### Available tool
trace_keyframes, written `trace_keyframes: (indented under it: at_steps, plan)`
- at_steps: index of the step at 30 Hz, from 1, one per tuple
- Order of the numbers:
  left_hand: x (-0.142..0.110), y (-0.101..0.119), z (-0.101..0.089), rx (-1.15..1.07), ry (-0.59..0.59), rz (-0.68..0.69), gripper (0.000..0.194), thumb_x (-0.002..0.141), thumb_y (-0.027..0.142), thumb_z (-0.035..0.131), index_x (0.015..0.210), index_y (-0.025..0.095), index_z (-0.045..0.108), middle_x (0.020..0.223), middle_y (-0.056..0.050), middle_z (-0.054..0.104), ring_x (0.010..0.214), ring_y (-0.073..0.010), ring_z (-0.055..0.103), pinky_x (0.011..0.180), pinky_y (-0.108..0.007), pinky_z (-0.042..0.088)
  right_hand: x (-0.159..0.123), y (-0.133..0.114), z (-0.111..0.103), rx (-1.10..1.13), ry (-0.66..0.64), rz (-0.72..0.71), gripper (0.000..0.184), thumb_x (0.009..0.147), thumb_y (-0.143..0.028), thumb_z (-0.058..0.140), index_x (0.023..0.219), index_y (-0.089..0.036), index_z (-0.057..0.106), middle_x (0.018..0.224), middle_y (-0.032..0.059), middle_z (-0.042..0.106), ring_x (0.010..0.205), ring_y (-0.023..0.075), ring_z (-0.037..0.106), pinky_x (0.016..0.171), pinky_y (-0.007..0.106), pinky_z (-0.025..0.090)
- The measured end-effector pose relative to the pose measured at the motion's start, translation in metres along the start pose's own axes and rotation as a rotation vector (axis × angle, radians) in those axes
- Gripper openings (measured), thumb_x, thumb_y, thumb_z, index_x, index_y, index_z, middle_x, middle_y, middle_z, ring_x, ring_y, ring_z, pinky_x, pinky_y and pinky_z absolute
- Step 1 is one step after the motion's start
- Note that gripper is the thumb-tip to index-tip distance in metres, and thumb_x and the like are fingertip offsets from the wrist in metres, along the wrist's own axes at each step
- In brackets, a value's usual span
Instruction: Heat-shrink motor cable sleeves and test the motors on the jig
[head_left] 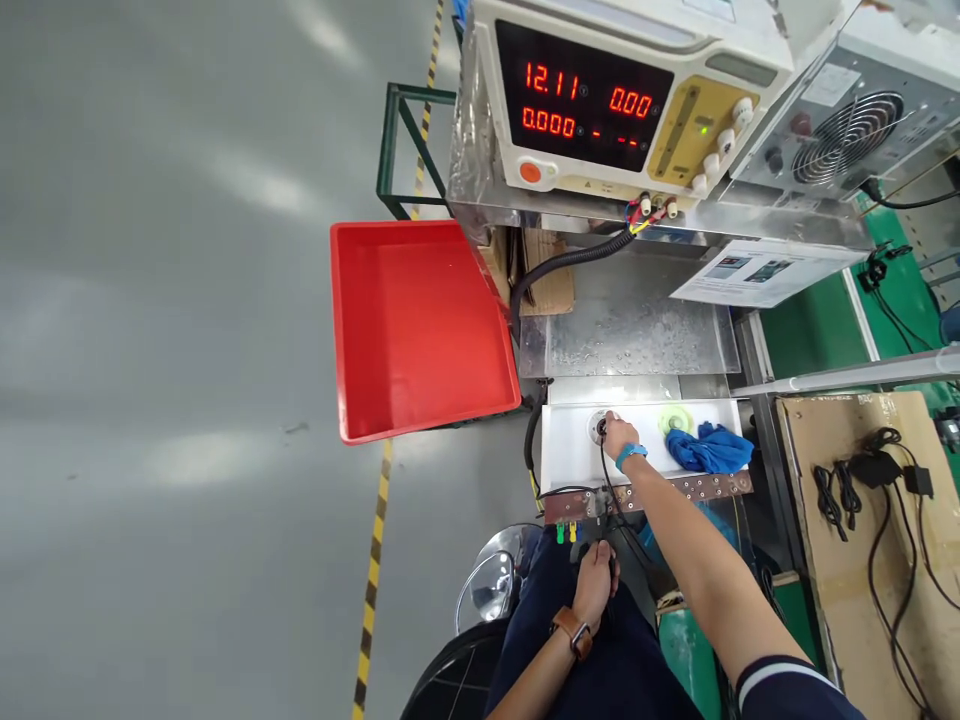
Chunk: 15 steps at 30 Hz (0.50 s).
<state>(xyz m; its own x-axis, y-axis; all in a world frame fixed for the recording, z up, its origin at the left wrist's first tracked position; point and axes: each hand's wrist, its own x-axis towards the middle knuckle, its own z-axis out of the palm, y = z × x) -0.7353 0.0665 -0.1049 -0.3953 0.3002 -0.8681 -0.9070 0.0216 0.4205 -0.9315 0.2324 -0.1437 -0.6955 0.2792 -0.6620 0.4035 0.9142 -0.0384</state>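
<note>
My right hand [619, 436], with a blue band at the wrist, pinches a black plug [601, 428] at a round socket [596, 426] in the white work panel [566, 445]. How deep the plug sits cannot be made out. From it a black cable [606, 470] runs down over the brown strip [675, 489] on the panel's near edge. Below that edge, above my lap, my left hand [595, 582] has its fingers curled round something dark, mostly hidden. Green and yellow clips [560, 534] hang from the strip just above this hand.
A blue cloth [709, 448] and a pale green ring [675, 418] lie on the panel. A red bin [420, 330] stands left, and a power supply [585, 100] reading 12.11 sits above. Coiled adapter cables [874, 470] rest on cardboard at right. A shiny stool [491, 580] is beside my legs.
</note>
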Motion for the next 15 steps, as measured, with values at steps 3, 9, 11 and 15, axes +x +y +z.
trace_keyframes:
  at_steps: [3,9,11,15]
  plan:
    - [-0.002,0.002,0.003,-0.009,0.027,0.037,0.044,0.089,0.065,0.051,0.077,0.023,0.051,0.059,0.003,0.051,0.043,-0.01,0.041,0.045,-0.029,0.027,0.001,0.002,0.0,0.013,-0.007,0.001,0.051,0.091,-0.032,0.061,0.136,-0.016,0.042,0.117,0.0151,0.068,0.106,0.0286,0.065,0.085,0.033,0.048]
    - [0.004,0.005,0.005,0.008,0.095,0.092,0.055,0.083,0.077,0.048,0.076,0.022,0.051,0.058,0.004,0.05,0.044,-0.0099,0.039,0.045,-0.027,0.026,0.005,0.004,0.003,0.042,-0.03,-0.006,0.054,0.09,-0.032,0.061,0.138,-0.017,0.041,0.118,0.0151,0.067,0.108,0.0288,0.065,0.086,0.034,0.048]
    - [0.009,0.004,0.006,0.023,0.114,0.098,0.062,0.078,0.084,0.046,0.074,0.022,0.05,0.055,0.004,0.048,0.043,-0.0093,0.036,0.043,-0.025,0.025,0.005,0.004,0.003,0.05,-0.033,-0.002,0.055,0.091,-0.031,0.061,0.139,-0.016,0.04,0.118,0.0154,0.067,0.108,0.0289,0.065,0.086,0.034,0.048]
    - [0.017,0.002,0.009,0.066,0.148,0.107,0.071,0.071,0.092,0.042,0.07,0.022,0.048,0.051,0.005,0.043,0.042,-0.0089,0.033,0.042,-0.024,0.024,0.002,0.003,0.002,0.078,-0.033,-0.006,0.052,0.092,-0.027,0.06,0.139,-0.016,0.041,0.117,0.0157,0.067,0.108,0.0281,0.065,0.084,0.033,0.048]
